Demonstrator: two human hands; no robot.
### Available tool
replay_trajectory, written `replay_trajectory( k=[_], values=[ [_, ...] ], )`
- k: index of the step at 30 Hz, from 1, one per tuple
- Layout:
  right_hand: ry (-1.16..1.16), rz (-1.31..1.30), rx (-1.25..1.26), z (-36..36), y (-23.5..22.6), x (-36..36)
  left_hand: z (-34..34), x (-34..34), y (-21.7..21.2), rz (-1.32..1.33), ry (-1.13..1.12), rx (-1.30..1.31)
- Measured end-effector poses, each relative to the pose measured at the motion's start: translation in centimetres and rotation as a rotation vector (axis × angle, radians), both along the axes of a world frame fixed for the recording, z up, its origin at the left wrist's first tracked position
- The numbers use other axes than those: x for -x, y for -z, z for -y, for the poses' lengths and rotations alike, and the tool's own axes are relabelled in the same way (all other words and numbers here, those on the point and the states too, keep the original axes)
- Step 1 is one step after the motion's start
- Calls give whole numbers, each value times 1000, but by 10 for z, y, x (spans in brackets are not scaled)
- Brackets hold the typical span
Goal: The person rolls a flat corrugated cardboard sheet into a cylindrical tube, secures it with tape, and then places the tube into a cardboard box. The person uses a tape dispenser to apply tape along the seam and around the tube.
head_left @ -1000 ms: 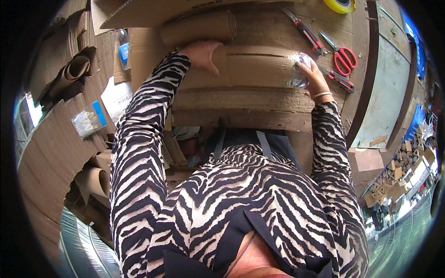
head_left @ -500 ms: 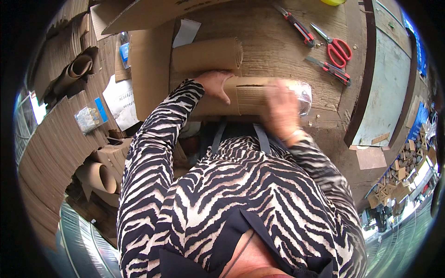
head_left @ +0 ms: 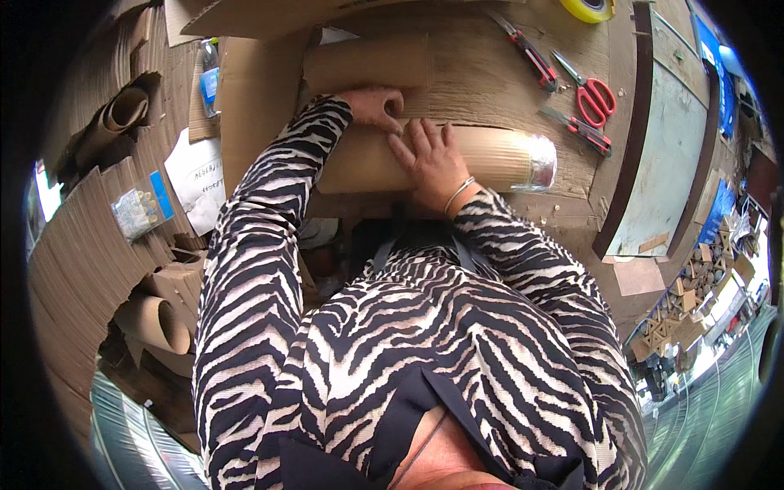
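Observation:
A tube-shaped parcel of brown corrugated cardboard (head_left: 494, 155) lies across the bench in front of me. Clear plastic film (head_left: 541, 163) sticks out at its right end. Spread over the middle of the parcel, my right hand (head_left: 431, 162) is flat and open, a bracelet at its wrist. My left hand (head_left: 374, 108) rests at the parcel's far edge with thumb and forefinger bent in a C, a gap between them; its other fingers are partly hidden. Just beyond it is a curled piece of cardboard (head_left: 367, 64).
Red-handled scissors (head_left: 595, 102) and two utility knives, one farther (head_left: 535, 61) and one nearer (head_left: 584, 133), lie at the right. A yellow tape roll (head_left: 590, 8) sits at the far edge. Stacked cardboard (head_left: 82, 253) fills the left side. A dark-framed panel (head_left: 660, 147) stands right.
My right hand has slid left from near the parcel's film end to its middle. The parcel has turned, its slit now at the far side. My left hand has shifted farther away.

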State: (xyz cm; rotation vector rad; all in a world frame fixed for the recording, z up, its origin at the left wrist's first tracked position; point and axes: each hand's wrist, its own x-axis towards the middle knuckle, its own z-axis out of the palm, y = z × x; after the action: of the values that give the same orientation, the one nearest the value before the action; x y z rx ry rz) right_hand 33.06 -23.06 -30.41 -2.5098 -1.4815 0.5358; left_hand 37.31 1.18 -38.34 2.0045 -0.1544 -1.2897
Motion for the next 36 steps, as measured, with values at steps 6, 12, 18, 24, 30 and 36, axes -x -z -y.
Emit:
replay_trajectory(
  k=[6, 12, 18, 24, 30, 36],
  values=[
    [-13, -319, 260, -31, -15, -66, -11, 5, -81, 111, 13, -118],
    [-87, -596, 507, -63, 5, -122, 21, 38, -89, 495, 152, -399],
    [114, 80, -17, -9, -3, -35, 7, 8, -77, 377, 171, -278],
    [98, 275, -108, -6, 24, -25, -8, -26, -53, 222, 174, -222],
    [72, 188, -66, -23, 15, -66, -21, -69, -68, -100, 91, -123],
    [35, -282, 370, -57, -2, -154, 10, -41, -109, 478, 203, -472]
  ],
)
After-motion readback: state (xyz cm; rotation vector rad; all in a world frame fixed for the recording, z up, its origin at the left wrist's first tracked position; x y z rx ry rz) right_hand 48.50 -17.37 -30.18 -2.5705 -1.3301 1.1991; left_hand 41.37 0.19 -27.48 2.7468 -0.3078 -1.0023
